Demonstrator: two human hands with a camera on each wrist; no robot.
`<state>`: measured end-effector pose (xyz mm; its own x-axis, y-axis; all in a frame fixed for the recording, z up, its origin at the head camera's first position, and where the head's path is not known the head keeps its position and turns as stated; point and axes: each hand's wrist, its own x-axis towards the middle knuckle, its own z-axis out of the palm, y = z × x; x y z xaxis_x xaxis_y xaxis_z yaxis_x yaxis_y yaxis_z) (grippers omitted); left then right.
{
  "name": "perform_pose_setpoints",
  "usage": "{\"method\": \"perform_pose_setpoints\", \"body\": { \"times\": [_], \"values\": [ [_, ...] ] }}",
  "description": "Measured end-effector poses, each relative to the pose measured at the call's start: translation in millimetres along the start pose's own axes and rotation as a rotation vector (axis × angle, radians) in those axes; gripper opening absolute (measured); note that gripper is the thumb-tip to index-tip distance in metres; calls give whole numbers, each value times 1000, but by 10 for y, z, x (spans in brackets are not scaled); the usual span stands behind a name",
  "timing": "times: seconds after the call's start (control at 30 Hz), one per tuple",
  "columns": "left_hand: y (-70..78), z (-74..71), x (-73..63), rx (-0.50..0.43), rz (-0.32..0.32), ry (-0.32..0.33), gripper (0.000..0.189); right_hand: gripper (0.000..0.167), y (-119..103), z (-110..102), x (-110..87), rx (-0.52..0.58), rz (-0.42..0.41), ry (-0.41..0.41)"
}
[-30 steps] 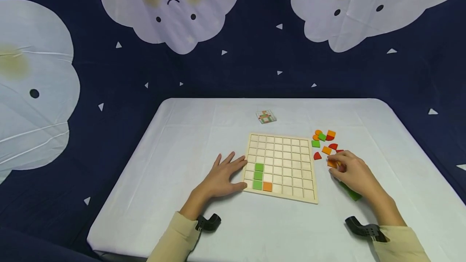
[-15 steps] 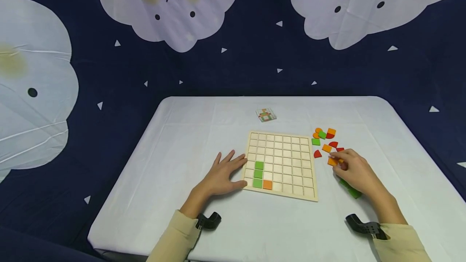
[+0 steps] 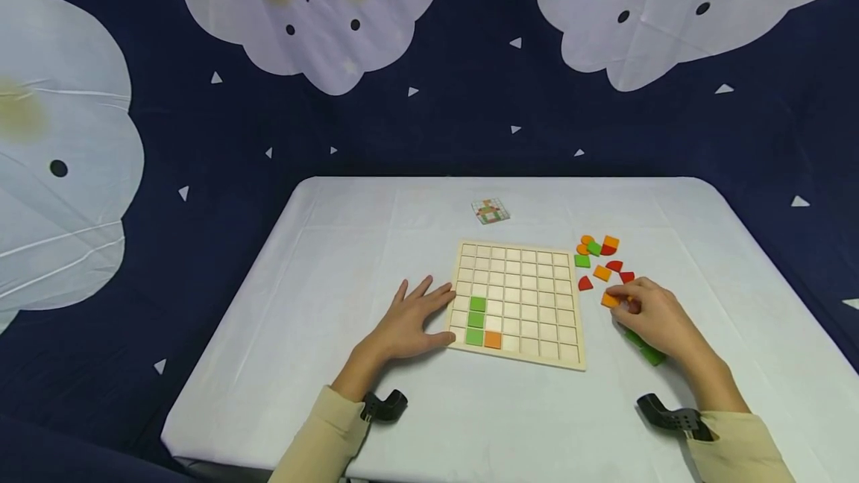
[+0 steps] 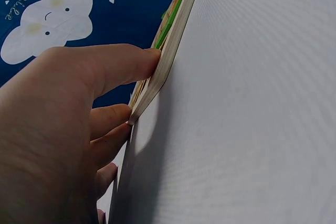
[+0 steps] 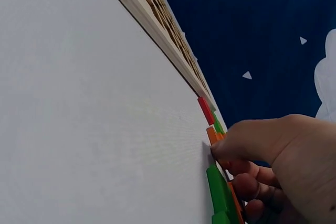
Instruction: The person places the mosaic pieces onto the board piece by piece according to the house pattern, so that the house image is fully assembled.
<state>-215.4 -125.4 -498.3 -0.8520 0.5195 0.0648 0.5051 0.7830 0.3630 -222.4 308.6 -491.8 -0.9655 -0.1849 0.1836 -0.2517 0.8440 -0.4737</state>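
Observation:
My left hand (image 3: 403,326) lies with spread, straight fingers at the left edge of a wooden grid board (image 3: 530,296); thumb and fingertips touch its rim in the left wrist view. In the board sit a column of green square tiles (image 3: 476,320) and one orange square tile (image 3: 493,339). To the right of the board, my right hand (image 3: 658,319) pinches another orange tile (image 3: 609,300) between thumb and index finger, low over the table. The right wrist view has its thumb (image 5: 236,142) against that piece. Green pieces (image 3: 649,352) lie partly hidden beneath this hand.
Loose red quarter-circle pieces (image 3: 585,283), orange pieces (image 3: 602,273) and green tiles (image 3: 582,261) are scattered beside the board's right edge. A small patterned card (image 3: 491,211) lies behind the board on the white table (image 3: 376,244).
My right fingers have shifted slightly, and the orange tile at their tips has moved a little to the left. The left hand and the board stay in place.

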Motion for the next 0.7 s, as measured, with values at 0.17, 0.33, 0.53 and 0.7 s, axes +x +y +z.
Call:
{"method": "perform_pose_setpoints", "body": {
  "times": [0.17,0.33,0.53,0.7],
  "values": [
    [-1,-4,9,-1,2,4,74,28,-20,3,1,15,-29,-3],
    [3,-10,16,-2,-2,7,75,29,-81,-11,-1,27,-74,6],
    [4,-14,15,1,-1,6,74,28,-149,0,0,45,-107,2],
    [2,-17,-5,1,0,-2,75,29,-245,9,-17,71,-112,-28]
  ]
}}
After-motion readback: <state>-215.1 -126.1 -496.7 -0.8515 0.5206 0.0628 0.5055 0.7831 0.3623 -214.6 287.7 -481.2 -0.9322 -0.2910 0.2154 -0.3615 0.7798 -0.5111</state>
